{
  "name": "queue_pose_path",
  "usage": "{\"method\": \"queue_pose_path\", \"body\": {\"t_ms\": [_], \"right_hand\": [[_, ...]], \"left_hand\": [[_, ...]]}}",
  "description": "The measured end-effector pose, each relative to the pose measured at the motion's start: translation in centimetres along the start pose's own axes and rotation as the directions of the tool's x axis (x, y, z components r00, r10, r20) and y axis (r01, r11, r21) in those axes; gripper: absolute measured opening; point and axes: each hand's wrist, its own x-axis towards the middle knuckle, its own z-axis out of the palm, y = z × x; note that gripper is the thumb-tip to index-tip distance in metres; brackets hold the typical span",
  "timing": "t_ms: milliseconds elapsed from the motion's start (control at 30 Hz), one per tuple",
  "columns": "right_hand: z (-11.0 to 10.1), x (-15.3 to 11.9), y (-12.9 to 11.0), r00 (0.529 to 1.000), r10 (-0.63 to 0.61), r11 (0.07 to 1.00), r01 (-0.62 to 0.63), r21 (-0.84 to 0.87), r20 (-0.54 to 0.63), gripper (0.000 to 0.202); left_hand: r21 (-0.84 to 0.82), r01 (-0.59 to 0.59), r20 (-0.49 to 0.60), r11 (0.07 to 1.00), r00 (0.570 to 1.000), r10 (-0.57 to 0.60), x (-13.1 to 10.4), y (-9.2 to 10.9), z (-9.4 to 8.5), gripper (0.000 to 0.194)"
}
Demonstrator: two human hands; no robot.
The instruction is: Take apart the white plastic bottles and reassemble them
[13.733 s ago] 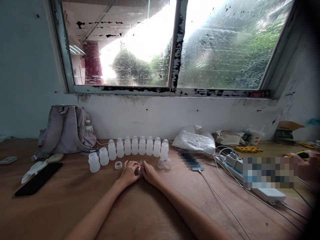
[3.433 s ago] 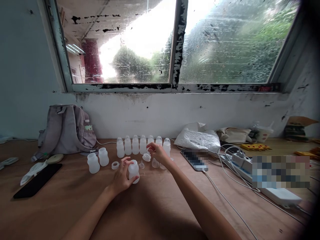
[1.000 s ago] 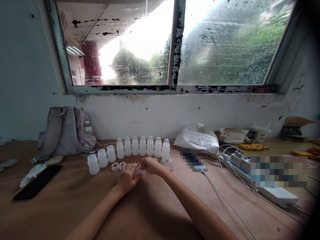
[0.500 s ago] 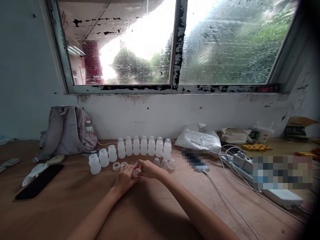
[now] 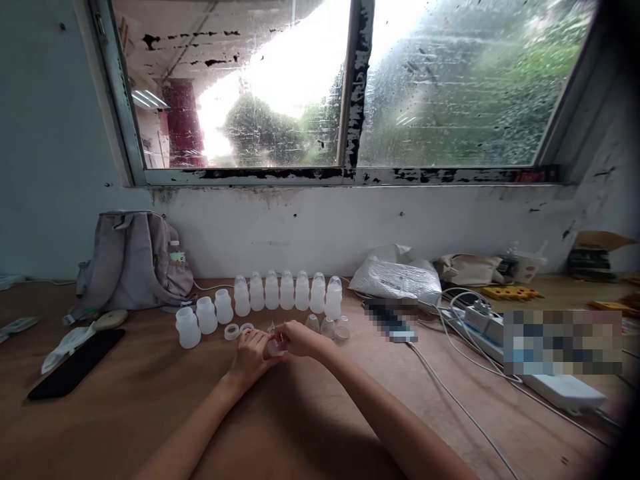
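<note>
My left hand (image 5: 253, 357) and my right hand (image 5: 299, 339) meet at the middle of the table around a small clear part (image 5: 273, 347), each with fingers closed on it. Fingers hide much of its shape. Beyond them several capped white bottles (image 5: 287, 292) stand upright in a row. Three uncapped bottles (image 5: 207, 316) stand to the left. A white ring (image 5: 231, 331) lies left of my left hand, with another ring (image 5: 246, 328) partly behind its fingers. Three clear domed caps (image 5: 327, 327) sit to the right of my right hand.
A grey backpack (image 5: 133, 260) leans on the wall at the left, near a black flat object (image 5: 77, 365). At the right are a silver bag (image 5: 397, 277), a phone on a cable (image 5: 435, 373), and a white power strip (image 5: 565, 392).
My right hand's fingers have shifted slightly at the clear part. Both hands stay together; the view has moved a little.
</note>
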Motion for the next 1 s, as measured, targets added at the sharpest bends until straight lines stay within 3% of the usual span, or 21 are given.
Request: {"method": "queue_pose_path", "body": {"t_ms": [300, 400, 500, 667, 767, 1000], "right_hand": [[-0.6, 0.0, 0.5, 1.0, -0.029, 0.996, 0.03, 0.09, -0.007, 0.014], [-1.1, -0.1, 0.9, 0.994, -0.054, 0.979, 0.035, 0.2, 0.09, 0.01], [-1.4, -0.1, 1.5, 0.974, -0.108, 0.91, 0.016, 0.414, 0.199, 0.006], [-1.8, -0.2, 1.8, 0.958, -0.199, 0.724, 0.0, 0.689, 0.208, 0.016], [-2.3, -0.5, 1.7, 0.948, -0.245, 0.639, -0.001, 0.769, 0.205, 0.024], [-3.1, -0.9, 0.9, 0.951, -0.245, 0.56, -0.022, 0.828, 0.19, 0.03]], "left_hand": [[-0.081, -0.003, 0.023, 0.997, 1.0, 0.005, 0.4, -0.1, -1.2, 0.037], [-0.218, 0.019, 0.074, 0.976, 0.997, -0.002, 0.6, 0.2, -1.9, 0.038], [-0.387, 0.073, 0.135, 0.919, 0.991, -0.022, 0.9, 0.6, -2.6, 0.038], [-0.523, 0.194, 0.179, 0.83, 0.977, -0.116, 1.2, 0.8, -3.2, 0.035], [-0.572, 0.231, 0.208, 0.787, 0.969, -0.133, 1.3, 0.8, -3.4, 0.035], [-0.65, 0.282, 0.249, 0.706, 0.956, -0.152, 1.4, 0.6, -3.4, 0.032]]}}
